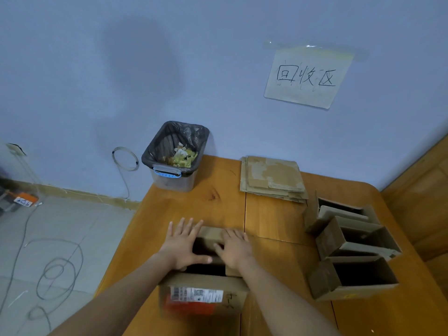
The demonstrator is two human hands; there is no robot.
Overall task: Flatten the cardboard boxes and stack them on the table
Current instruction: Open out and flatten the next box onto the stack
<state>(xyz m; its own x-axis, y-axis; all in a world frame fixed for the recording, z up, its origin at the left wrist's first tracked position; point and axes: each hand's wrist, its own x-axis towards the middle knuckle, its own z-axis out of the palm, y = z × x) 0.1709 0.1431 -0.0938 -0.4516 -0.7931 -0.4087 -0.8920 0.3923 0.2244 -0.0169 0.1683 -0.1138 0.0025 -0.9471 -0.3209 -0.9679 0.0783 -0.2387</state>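
We find an open cardboard box [203, 292] standing on the wooden surface [194, 204] at its near edge, a printed label on the side facing us. Our left hand [183, 246] lies flat on the box's left rim, fingers [188, 226] straight and spread apart. Our right hand [235, 248] presses a top flap beside it, fingers straight and close together; neither hand grips anything. Beyond the right fingers, toward the wall, sits a stack of flattened boxes [272, 178]. To the right of the fingers, well apart, three open boxes [351, 251] stand clustered together. Beyond the left fingers, a lined waste bin [173, 156] rests at the surface's far corner. A handwritten paper sign [308, 77] is taped to the wall.
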